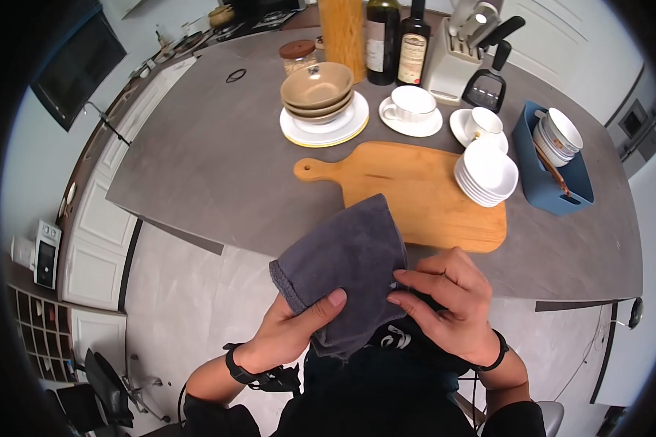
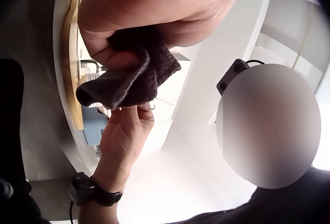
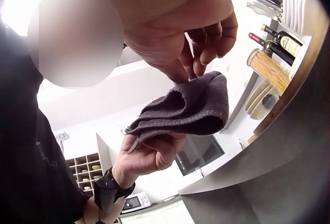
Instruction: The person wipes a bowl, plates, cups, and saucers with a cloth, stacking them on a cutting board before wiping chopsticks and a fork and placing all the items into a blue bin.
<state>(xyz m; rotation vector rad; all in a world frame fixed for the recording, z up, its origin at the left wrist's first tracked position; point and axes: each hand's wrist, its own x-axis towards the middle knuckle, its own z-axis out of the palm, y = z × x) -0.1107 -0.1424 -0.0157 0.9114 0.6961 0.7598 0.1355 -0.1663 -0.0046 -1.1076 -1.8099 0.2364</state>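
A dark grey cloth (image 1: 350, 269), folded in layers, is held up in front of the table's near edge. The left hand (image 1: 293, 331) grips its lower left part, thumb on top and fingers beneath. At the cloth's right edge, the right hand (image 1: 448, 306) pinches with thumb and index finger. The right wrist view shows the cloth (image 3: 191, 108) hanging between both hands, its folded layers visible from the side. From the left wrist view, the left hand (image 2: 154, 18) has its fingers curled round the cloth (image 2: 129, 79).
On the grey table (image 1: 219, 153) lie a wooden cutting board (image 1: 408, 197) and stacked white bowls (image 1: 485, 175). Behind are brown bowls (image 1: 317, 91) on plates, cups on saucers, bottles (image 1: 413, 51) and a knife block (image 1: 448, 69). A blue basket (image 1: 547, 182) with bowls stands at the right.
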